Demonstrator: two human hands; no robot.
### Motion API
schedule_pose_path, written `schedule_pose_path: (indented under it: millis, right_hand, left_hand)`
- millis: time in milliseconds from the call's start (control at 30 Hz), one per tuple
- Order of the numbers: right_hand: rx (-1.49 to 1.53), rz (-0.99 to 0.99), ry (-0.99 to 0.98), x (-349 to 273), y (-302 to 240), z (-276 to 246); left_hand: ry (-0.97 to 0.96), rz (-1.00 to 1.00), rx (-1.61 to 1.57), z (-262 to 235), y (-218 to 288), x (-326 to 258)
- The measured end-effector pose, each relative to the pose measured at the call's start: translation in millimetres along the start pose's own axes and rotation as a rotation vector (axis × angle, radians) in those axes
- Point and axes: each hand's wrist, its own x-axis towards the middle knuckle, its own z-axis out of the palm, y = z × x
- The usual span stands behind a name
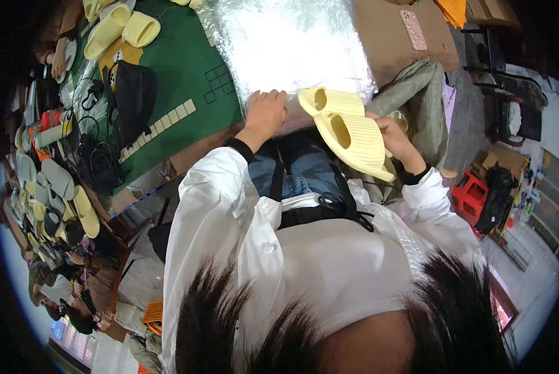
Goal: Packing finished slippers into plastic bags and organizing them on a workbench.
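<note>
My right hand (396,142) grips a pair of pale yellow slide slippers (354,142), held one against the other above my lap. Ribbed straps and the openings show; part of my fingers is hidden behind the slippers. Flat on the table lies a stack of shiny clear plastic bags (286,47), its near edge by both hands. At that edge's left corner, my left hand (267,117) rests with its fingers lying on the plastic, holding nothing that I can see.
More yellow slippers (111,31) lie on the green table mat (173,68) at far left, near a black bag (133,100) and cables. A pink phone (413,30) lies at far right. Grey sacking (426,103) hangs right; a red stool (469,198) stands beyond. Other people work at left.
</note>
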Motion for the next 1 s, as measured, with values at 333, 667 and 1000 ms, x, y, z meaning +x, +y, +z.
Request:
schedule_pose_path:
  millis: [333, 667, 1000]
  right_hand:
    - [-0.136, -0.028, -0.073, -0.5, 9.5, -2.0]
    - [-0.079, 0.03, -0.04, -10.6, 0.7, -5.0]
    - [0.155, 0.139, -0.264, -15.6, 9.7, -20.6]
  left_hand:
    - [0.086, 0.058, 0.096, 8.4, 7.8, -4.7]
    - [-0.073, 0.202, 0.199, 20.1, -9.6, -9.6]
    - [-0.107, 0.149, 0.299, 18.2, -9.4, 3.4]
